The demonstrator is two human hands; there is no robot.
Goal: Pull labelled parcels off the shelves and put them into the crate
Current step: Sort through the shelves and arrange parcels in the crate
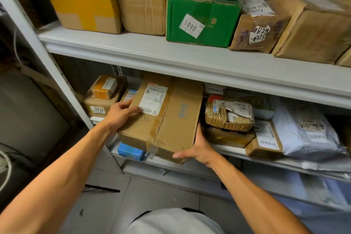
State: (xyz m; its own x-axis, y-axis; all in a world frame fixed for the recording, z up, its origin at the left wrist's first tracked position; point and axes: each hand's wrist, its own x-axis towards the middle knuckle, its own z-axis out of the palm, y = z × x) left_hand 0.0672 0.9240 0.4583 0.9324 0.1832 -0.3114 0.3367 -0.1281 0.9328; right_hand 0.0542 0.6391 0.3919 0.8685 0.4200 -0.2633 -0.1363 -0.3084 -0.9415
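Note:
A long brown cardboard parcel (171,116) with a white shipping label on top sticks out over the front edge of the lower shelf (237,151), tilted toward me. My left hand (121,112) grips its left side, thumb on top near the label. My right hand (199,148) holds its right front corner from below and the side, thumb along the front edge. No crate is in view.
A small blue box (131,152) lies under the parcel. Taped bundles (229,114), a grey mailer bag (307,135) and small boxes (103,99) crowd the lower shelf. The upper shelf (171,51) carries a green box (201,19) and several brown boxes. A white upright (38,43) stands at left.

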